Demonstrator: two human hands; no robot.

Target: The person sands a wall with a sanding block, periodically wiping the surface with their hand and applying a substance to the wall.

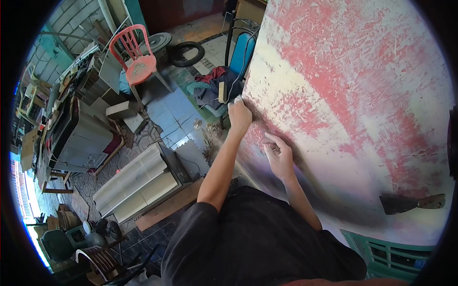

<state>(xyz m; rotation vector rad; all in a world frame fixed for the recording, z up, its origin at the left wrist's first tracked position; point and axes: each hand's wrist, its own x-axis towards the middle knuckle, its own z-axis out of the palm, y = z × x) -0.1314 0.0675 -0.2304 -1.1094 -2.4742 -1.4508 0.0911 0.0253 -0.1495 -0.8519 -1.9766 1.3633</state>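
Note:
A large panel point(353, 95) with patchy red, cream and white paint fills the right side of the view. My left hand point(240, 114) is closed at the panel's left edge, and whatever it grips is too hidden to name. Lower and to the right, my right hand point(279, 155) is over the panel's surface, thumb and forefinger apart, with nothing seen between them. A scraper point(412, 203) with a wide dark blade lies on the panel at the lower right.
Beyond the panel's left edge are a chair heaped with dark cloth point(210, 93), a red plastic chair point(140, 66) and a black tyre point(187, 54). A long metal box point(138, 183) stands at the lower left. A green chair point(381, 250) touches the bottom right.

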